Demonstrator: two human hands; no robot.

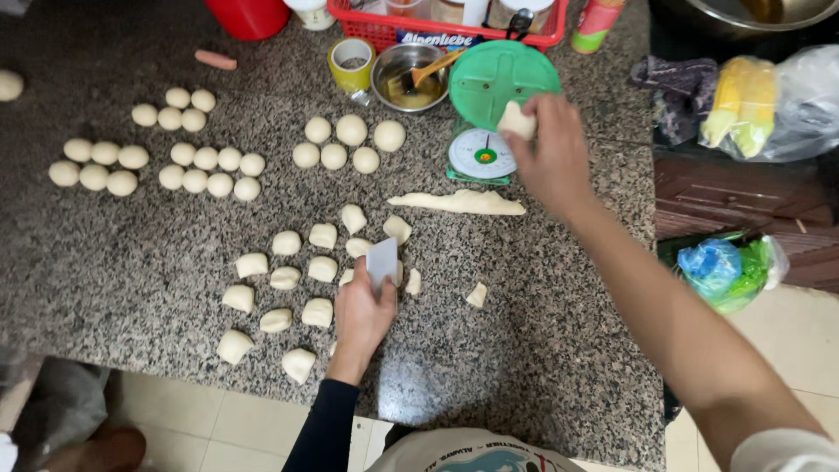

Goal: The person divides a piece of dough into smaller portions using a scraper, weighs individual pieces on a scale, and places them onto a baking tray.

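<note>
1. The right hand (552,157) pinches a small dough piece (516,121) between its fingertips, just over the near edge of the green pan of the kitchen scale (496,96), which stands toward the far right part of the granite counter (542,350). The piece is not yet lying on the pan; if it is let go here it may slide off the rim onto the dial.
2. The left hand (363,316) is closed around a white dough scraper (382,262), its blade upright among the cut dough chunks (288,293) near the front edge of the counter. If the eyes stay on the scale, I think the blade can press into a neighbouring chunk and spoil its weight.
3. The dough strip (459,202) lies between the scale and the chunks. The right forearm passes near it and may drag or flatten it.
4. One small chunk (476,295) lies apart, toward the right; it is easy to forget or sweep off.
5. The rolled balls (210,170) lie in tight groups at the far left, many touching, so they may stick together.
6. A steel bowl with a brush (411,77) stands just beside the scale; an elbow movement can knock it.
</note>
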